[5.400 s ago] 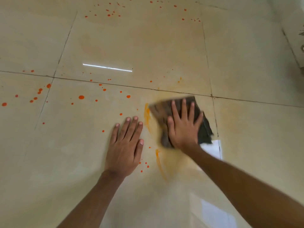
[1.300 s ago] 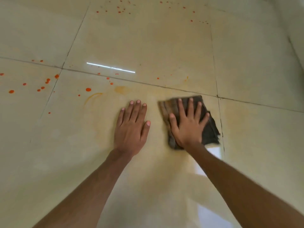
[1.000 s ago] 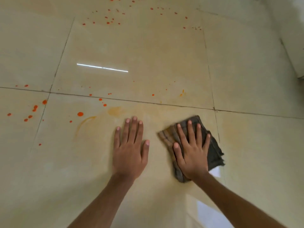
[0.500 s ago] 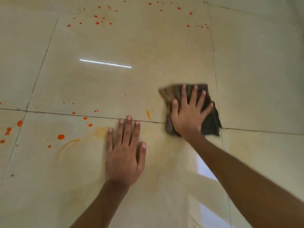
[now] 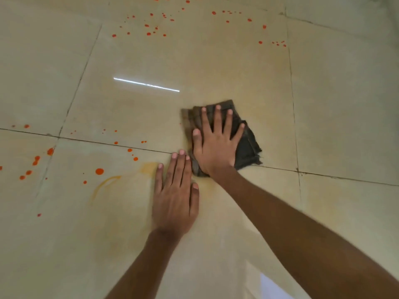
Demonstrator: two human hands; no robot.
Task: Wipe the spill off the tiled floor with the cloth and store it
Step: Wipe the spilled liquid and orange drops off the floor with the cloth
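The dark folded cloth lies flat on the tiled floor, its near edge across a grout line, its long axis running away from the person and leaning left at the far end. The right hand presses on it, palm down, fingers straight and spread wide, arm stretched forward. The left hand rests flat on the floor just beside the cloth, fingers straight and together, holding nothing. Orange drops and a smear lie left.
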